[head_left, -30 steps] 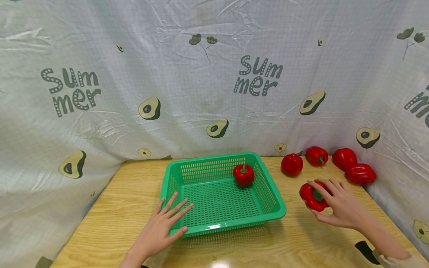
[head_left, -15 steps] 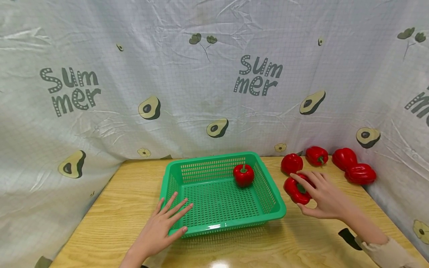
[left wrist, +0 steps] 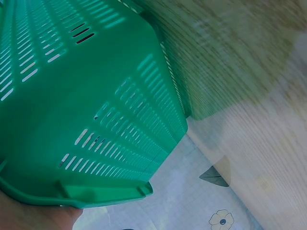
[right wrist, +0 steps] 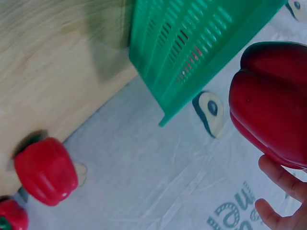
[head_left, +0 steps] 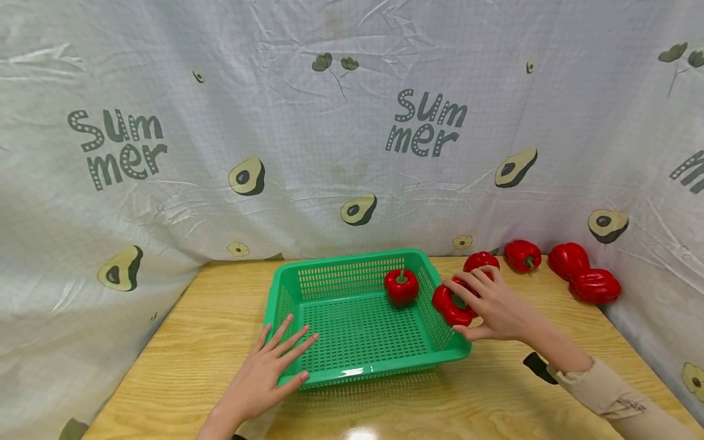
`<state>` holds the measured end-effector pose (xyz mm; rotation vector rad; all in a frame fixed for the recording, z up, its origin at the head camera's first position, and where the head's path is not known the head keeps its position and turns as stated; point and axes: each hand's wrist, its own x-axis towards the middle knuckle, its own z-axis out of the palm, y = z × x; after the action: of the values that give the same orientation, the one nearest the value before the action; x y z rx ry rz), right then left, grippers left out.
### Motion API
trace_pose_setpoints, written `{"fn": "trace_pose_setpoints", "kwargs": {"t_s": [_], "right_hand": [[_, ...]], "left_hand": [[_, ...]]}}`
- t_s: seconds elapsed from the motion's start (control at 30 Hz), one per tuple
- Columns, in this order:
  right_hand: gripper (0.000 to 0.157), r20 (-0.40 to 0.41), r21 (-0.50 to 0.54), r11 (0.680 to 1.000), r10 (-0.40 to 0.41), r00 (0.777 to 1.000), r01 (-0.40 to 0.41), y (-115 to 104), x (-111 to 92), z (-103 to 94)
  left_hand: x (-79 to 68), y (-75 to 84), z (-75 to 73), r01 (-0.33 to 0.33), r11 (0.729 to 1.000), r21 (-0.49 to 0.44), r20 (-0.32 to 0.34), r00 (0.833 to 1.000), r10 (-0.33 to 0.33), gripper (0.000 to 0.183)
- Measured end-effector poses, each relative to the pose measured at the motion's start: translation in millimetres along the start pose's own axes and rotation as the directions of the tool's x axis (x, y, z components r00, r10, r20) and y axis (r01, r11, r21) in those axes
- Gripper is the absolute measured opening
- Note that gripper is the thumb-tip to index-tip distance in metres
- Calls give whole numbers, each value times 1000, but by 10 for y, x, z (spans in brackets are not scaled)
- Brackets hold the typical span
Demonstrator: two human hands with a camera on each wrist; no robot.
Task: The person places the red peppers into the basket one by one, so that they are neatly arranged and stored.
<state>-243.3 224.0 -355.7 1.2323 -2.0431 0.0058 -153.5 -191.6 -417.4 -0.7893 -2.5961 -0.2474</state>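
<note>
A red bell pepper (head_left: 450, 307) is gripped between the thumb and fingers of my right hand (head_left: 495, 305), over the right rim of the green basket. The same bell pepper fills the right side of the right wrist view, clear of the table. My left hand (head_left: 269, 370) rests with spread, straight fingers on the near left corner of the green plastic basket (head_left: 385, 368). Inside the basket, near its far right corner, another red bell pepper (head_left: 401, 288) stands with its stem up. The left wrist view shows the slotted basket wall (left wrist: 81, 129) close up.
Behind my right hand sits a partly hidden red bell pepper (head_left: 480, 261). Farther right lie another bell pepper (head_left: 522, 255) and two more, one of them a bell pepper (head_left: 595, 286) by the side curtain. A printed curtain (head_left: 308, 134) backs the wooden table (head_left: 181, 342).
My right hand has carried its bell pepper leftward, from over the table to the basket's right rim. The left hand and basket have stayed in place.
</note>
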Motion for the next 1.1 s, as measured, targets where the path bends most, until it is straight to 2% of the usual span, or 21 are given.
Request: {"fn": "trace_pose_setpoints", "kwargs": {"t_s": [0.33, 0.73, 0.93, 1.1], "right_hand": [[65, 33, -52, 995, -82, 996, 84, 12, 184, 167], [65, 138, -16, 998, -59, 989, 62, 3, 271, 401], [72, 195, -29, 999, -31, 980, 38, -9, 308, 516], [73, 203, -51, 997, -48, 978, 59, -5, 341, 613]], "left_hand": [[11, 6, -3, 1, 1000, 1, 0, 1000, -1, 57], [1, 1, -1, -8, 1000, 14, -5, 1000, 8, 58], [-1, 2, -5, -9, 1000, 12, -4, 1000, 9, 59], [2, 9, -7, 4, 1000, 8, 0, 1000, -4, 58]]}}
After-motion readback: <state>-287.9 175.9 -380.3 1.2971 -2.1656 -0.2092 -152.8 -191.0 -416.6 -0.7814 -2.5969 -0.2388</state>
